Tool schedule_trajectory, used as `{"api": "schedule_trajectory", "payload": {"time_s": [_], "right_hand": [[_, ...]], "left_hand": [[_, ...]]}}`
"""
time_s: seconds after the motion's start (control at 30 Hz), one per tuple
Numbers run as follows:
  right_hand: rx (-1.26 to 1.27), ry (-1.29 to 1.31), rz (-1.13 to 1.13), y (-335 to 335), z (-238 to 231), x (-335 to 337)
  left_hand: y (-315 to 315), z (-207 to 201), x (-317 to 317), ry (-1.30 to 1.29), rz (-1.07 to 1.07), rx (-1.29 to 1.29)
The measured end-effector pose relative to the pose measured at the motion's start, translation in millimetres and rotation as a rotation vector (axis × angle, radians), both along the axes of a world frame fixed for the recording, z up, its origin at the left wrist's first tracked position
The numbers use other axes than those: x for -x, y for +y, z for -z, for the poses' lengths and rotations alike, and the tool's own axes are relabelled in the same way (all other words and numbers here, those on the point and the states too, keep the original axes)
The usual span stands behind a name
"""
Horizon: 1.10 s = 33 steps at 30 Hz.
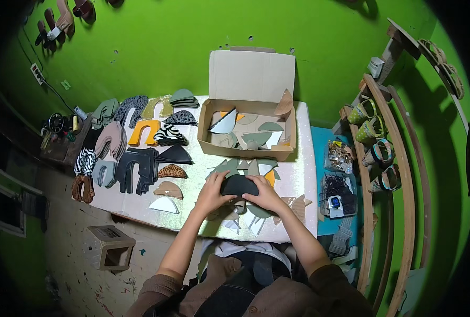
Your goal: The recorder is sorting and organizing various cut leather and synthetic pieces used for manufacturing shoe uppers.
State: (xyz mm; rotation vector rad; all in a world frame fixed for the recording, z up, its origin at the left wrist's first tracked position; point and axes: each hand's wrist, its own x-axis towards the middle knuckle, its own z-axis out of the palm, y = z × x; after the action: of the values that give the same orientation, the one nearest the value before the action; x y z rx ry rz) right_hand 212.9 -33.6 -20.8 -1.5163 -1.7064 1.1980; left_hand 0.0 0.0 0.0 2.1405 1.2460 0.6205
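Note:
Between my two hands I hold a black half-round cut piece (239,186) above the table. My left hand (214,191) grips its left end, and my right hand (264,193) grips its right end, thumbs on the near edge. Beneath them lies a loose heap of cut pieces (254,168) in green, white, brown and orange. Just beyond stands an open cardboard box (245,150) with its lid raised, holding more half-round pieces, among them a white one (224,122). To the left of my hands lie a white half-round piece (164,205) and a tan stack (168,189).
Stacks of U-shaped pieces, such as black (138,169), pink (111,140) and orange (145,132), cover the table's left side. At right stand plastic containers (339,157) and a wooden rack (411,174) with sandals (385,178). A sewing machine (56,122) stands far left; a stool (108,247) is on the floor.

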Motion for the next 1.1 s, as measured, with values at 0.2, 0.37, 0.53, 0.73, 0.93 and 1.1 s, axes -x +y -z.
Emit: {"api": "schedule_trajectory", "payload": {"time_s": [0.2,0.37,0.53,0.73,0.93,1.1], "right_hand": [[-0.14,-0.429,-0.019,-15,-16,11],[-0.218,-0.332,-0.039,-8,-17,17],[-0.25,-0.138,-0.04,-3,-27,30],[-0.253,-0.119,0.034,17,-30,47],[-0.251,-0.242,-0.037,27,-31,81],[-0.349,-0.298,-0.059,62,-34,124]], "left_hand": [[-15,14,11,-0.064,0.038,0.026],[-16,10,12,-0.173,-0.001,0.002],[-10,9,22,-0.264,-0.007,0.003],[-2,8,52,-0.25,-0.094,0.011],[10,9,92,-0.232,-0.134,-0.055],[36,7,134,-0.115,-0.179,-0.168]]}}
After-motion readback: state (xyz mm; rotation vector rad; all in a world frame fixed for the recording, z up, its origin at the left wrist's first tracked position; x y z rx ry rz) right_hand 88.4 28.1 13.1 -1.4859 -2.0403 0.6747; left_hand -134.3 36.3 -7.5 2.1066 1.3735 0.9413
